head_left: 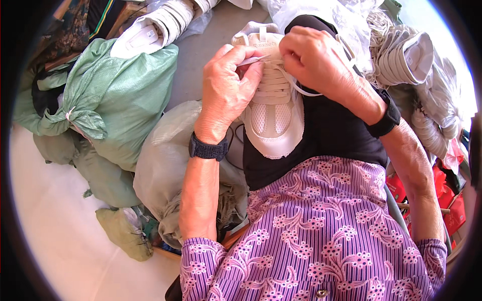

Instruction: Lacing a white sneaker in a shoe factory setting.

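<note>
Both hands work on a white shoe. Left hand pinches the lace tip; right hand grips lace. Lower rows are laced; the top is left.

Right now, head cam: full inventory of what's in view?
shoe upper: 1, white with mesh toe, on the black lap cloth, between both hands
lace: 1, white, threaded through the shoe's eyelets, loose end trailing right
black cloth: 1, black, over the lap under the shoe
green sack: 1, green woven, tied shut, left
grey-green bags: several, pale, on the floor lower left; count unclear
stacked uppers, top left: 1 stack, white, on the green sack
stacked uppers, right: several stacks, white, right edge
red packaging: some, red, lower right
wristbands: 2, black, one on each wrist
left hand: pinching the lace tip
right hand: fingers on the laces at the shoe's top
</note>
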